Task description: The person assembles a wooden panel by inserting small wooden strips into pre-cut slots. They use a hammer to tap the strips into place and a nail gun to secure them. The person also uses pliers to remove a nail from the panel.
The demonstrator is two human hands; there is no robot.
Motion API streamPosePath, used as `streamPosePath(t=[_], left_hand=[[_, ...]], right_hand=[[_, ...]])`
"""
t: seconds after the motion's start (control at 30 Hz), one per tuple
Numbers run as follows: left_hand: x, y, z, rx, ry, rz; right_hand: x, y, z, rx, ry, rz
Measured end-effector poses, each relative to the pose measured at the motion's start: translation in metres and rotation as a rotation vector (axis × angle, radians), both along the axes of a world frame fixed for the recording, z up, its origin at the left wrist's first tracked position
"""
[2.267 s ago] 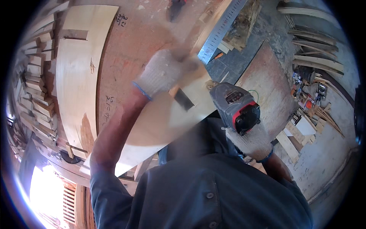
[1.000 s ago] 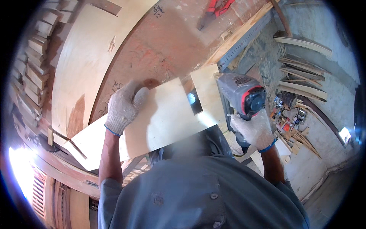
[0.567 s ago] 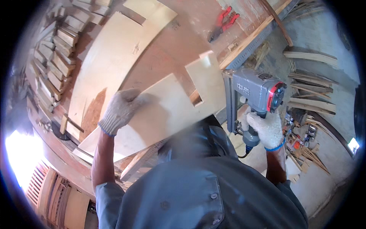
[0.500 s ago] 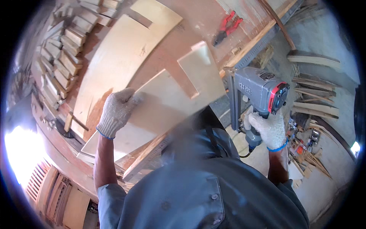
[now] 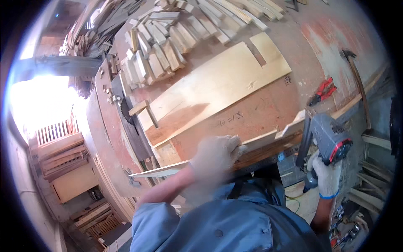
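My left hand [image 5: 216, 157], in a white knit glove, is smeared by motion. Its fingers close over the upper edge of a thin notched wooden board [image 5: 261, 141], which stands tilted along the near edge of the workbench and shows almost edge-on. Off to the right, my gloved right hand [image 5: 328, 176] is wrapped around the handle of a grey pneumatic nail gun [image 5: 331, 136] with a red ring at its end. The nail gun's long dark magazine is just beside the board's right end. Farther back, a second notched board [image 5: 222, 80] lies flat on the bench.
Red-handled pliers [image 5: 323, 90] and a hammer [image 5: 357, 82] lie at the right of the workbench [image 5: 252, 107]. Many wood blocks [image 5: 168, 52] are heaped at the back left, near a toothed saw blade [image 5: 125, 111]. Timber pieces [image 5: 371, 180] lean at the far right.
The held board has tipped from nearly face-up to nearly edge-on, and my left hand has shifted right along it. My view has swung left; the nail gun stays in my right hand.
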State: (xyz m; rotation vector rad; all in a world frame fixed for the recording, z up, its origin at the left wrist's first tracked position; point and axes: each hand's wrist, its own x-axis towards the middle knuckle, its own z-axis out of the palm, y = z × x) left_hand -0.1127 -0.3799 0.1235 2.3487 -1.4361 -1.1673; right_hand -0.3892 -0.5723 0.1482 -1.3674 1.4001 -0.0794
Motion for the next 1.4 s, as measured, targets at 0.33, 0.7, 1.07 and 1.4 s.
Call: streamPosePath(t=[0.33,0.7,1.07,1.4], left_hand=[[0.213,-0.007,-0.153,-0.37,-1.106,0.116],[0.23,-0.032,-0.08,-0.27,-0.501,0.597],[0.142,-0.022,-0.071,-0.428,0.956,0.777],[0.026,-0.103,-0.03,-0.136,0.445,0.223]], right_hand=[[0.0,0.01,0.004,-0.001,-0.135,-0.05],[-0.01,0.016,-0.021,-0.079,-0.087,-0.006],[-0.013,0.01,-0.03,-0.006,-0.115,0.003],[-0.053,0.006,-0.059,-0.539,-0.166,0.498]])
